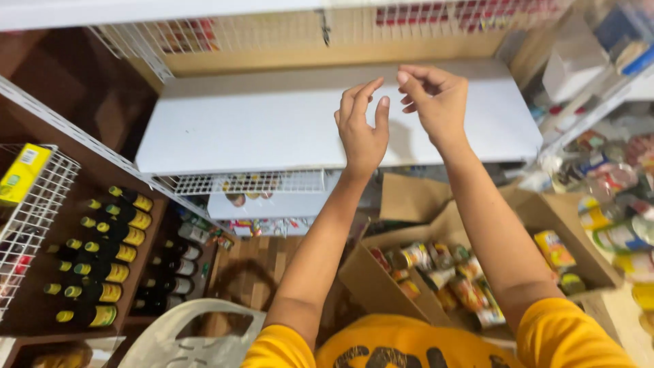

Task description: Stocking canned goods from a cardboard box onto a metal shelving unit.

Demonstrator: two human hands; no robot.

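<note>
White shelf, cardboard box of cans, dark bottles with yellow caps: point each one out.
White shelf (272, 129): head view, bare top surface left of the hands.
Cardboard box of cans (371, 283): head view, its near left wall.
Dark bottles with yellow caps (102, 252): head view, middle of the rows at lower left.

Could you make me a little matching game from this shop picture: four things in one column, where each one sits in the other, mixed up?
Things:
1. Dark bottles with yellow caps
2. Cardboard box of cans
3. Yellow packet
4. Both hands, left hand and right hand

Places:
A. In the white wire basket at far left
B. Raised over the bare white shelf
C. In rows on the low brown shelf at left
D. Open on the floor, below the arms

Pairs: 1-C, 2-D, 3-A, 4-B
</note>
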